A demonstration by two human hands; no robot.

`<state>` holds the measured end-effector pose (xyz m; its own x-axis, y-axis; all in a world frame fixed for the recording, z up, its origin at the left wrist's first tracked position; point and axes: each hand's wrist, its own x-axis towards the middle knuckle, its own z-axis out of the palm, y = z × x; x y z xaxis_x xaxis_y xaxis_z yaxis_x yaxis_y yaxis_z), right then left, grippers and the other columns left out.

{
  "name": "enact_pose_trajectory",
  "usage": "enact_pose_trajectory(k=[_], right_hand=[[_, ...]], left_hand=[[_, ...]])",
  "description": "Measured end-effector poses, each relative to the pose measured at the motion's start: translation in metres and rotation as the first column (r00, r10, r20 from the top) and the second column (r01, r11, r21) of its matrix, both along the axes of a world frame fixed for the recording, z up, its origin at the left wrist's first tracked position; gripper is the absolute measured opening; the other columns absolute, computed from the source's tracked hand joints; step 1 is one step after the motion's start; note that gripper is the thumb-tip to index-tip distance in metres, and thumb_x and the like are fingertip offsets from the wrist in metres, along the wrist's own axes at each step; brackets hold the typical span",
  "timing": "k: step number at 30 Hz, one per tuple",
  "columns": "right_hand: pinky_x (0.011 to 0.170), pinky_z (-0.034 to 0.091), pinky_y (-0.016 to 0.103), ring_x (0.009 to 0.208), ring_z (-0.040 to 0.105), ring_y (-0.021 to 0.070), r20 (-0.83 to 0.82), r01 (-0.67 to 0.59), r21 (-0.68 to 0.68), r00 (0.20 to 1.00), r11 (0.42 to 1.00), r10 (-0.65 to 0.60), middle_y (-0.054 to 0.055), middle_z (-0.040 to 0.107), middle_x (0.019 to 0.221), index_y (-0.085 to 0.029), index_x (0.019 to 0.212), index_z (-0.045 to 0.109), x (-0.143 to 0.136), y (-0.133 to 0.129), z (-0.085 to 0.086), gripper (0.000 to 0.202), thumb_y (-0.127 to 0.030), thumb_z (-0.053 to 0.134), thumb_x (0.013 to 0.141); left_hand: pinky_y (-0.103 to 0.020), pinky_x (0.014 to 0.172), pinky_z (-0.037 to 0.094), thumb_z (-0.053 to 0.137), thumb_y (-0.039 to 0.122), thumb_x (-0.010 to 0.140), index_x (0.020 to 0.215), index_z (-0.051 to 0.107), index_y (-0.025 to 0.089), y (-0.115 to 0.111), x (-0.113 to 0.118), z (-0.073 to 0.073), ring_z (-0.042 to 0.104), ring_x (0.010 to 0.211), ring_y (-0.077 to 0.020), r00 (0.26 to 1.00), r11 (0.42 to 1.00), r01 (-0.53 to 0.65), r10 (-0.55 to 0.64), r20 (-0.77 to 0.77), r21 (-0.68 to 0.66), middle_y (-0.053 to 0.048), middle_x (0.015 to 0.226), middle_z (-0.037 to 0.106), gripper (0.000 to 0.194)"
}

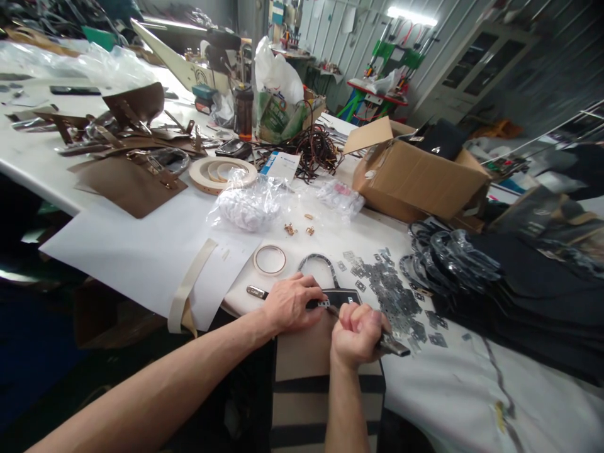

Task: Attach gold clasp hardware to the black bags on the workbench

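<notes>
A bag with beige lining and black bands (304, 358) hangs over the table's front edge, its plastic-wrapped handle (336, 275) lying beyond my hands. My left hand (293, 303) grips the bag's black top edge between thumb and fingers, beside a small metal plate (324, 303). My right hand (356, 330) is a fist round a metal hand tool (395, 346). The tool's flat end sticks out to the right; a thin part points towards the plate, and the fingers hide the rest. A dark strap with a metal end (257, 292) emerges left of my left hand.
Loose metal plates (389, 289) are heaped to the right, near stacked black bags (514, 277). A tape roll (270, 260), gold-coloured fittings (290, 229) and a plastic bag (245, 204) lie ahead. Farther back are a cardboard box (419, 179) and brown leather pieces (132, 179).
</notes>
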<state>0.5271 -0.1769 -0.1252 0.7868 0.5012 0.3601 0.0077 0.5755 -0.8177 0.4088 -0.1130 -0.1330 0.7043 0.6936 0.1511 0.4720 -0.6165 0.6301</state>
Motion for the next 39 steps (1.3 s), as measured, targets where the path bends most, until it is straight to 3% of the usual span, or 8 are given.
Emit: enact_pose_trajectory(k=[7,15,22,27,31,35,39], right_hand=[[0.042,0.022,0.023,0.039,0.025,0.0055,0.027,-0.012,-0.061,1.000,0.998,0.014,-0.011,0.026,0.051,-0.022,0.061,0.031,0.002,0.010,-0.003,0.047,-0.025,0.057,0.100],[0.040,0.028,0.024,0.039,0.033,0.0065,0.141,0.004,-0.337,0.989,0.942,0.046,-0.010,0.034,0.048,-0.023,0.060,0.039,0.005,0.020,0.001,0.049,-0.040,0.064,0.098],[0.036,0.018,0.020,0.035,0.021,0.0031,-0.080,-0.115,-0.187,0.992,0.976,0.102,-0.012,0.027,0.048,-0.022,0.058,0.033,0.024,0.024,0.025,0.052,-0.036,0.068,0.094],[0.034,0.018,0.019,0.034,0.023,0.0031,-0.113,-0.257,-0.322,0.966,0.911,0.233,-0.012,0.027,0.045,-0.022,0.056,0.035,0.028,0.044,0.024,0.055,-0.043,0.072,0.090],[0.034,0.021,0.020,0.034,0.028,0.0041,-0.071,-0.281,-0.427,0.958,0.860,0.277,-0.012,0.030,0.044,-0.023,0.058,0.036,0.024,0.048,0.012,0.055,-0.045,0.075,0.088],[0.036,0.025,0.021,0.036,0.031,0.0047,0.017,-0.218,-0.381,0.970,0.899,0.242,-0.011,0.033,0.046,-0.022,0.059,0.037,0.018,0.035,0.009,0.052,-0.043,0.073,0.091],[0.037,0.023,0.020,0.036,0.026,0.0039,0.006,-0.238,-0.261,0.969,0.936,0.248,-0.011,0.030,0.047,-0.021,0.057,0.036,0.018,0.026,0.028,0.052,-0.037,0.068,0.095]], left_hand=[[-0.033,0.073,0.054,0.068,0.036,0.091,0.108,0.077,0.031,0.001,-0.001,-0.003,0.065,0.095,-0.0229,1.000,1.000,0.000,0.000,0.016,-0.007,-0.002,0.106,0.074,0.020],[-0.034,0.080,0.056,0.069,0.037,0.091,0.112,0.075,0.031,-0.001,-0.006,-0.005,0.065,0.097,-0.0224,0.997,0.999,0.038,-0.038,0.065,-0.004,-0.002,0.113,0.074,0.023],[-0.035,0.083,0.057,0.068,0.037,0.094,0.098,0.077,0.028,-0.004,-0.008,-0.010,0.067,0.100,-0.0218,0.991,1.000,0.014,-0.016,0.130,0.015,-0.001,0.121,0.075,0.014],[-0.035,0.083,0.056,0.065,0.037,0.096,0.098,0.078,0.028,-0.004,-0.008,-0.008,0.067,0.099,-0.0214,0.991,0.999,0.029,-0.034,0.130,0.041,-0.001,0.119,0.076,0.015],[-0.035,0.081,0.056,0.065,0.038,0.096,0.099,0.077,0.027,-0.004,-0.007,-0.009,0.067,0.098,-0.0215,0.992,0.998,0.032,-0.038,0.120,0.052,-0.001,0.117,0.076,0.016],[-0.035,0.082,0.057,0.066,0.039,0.095,0.097,0.077,0.026,-0.004,-0.007,-0.011,0.067,0.097,-0.0221,0.991,0.999,0.019,-0.023,0.130,0.035,-0.002,0.117,0.077,0.018],[-0.035,0.086,0.058,0.071,0.036,0.091,0.100,0.078,0.025,-0.002,-0.009,-0.015,0.068,0.100,-0.0222,0.986,1.000,0.029,-0.029,0.164,0.001,-0.001,0.119,0.077,0.015]])
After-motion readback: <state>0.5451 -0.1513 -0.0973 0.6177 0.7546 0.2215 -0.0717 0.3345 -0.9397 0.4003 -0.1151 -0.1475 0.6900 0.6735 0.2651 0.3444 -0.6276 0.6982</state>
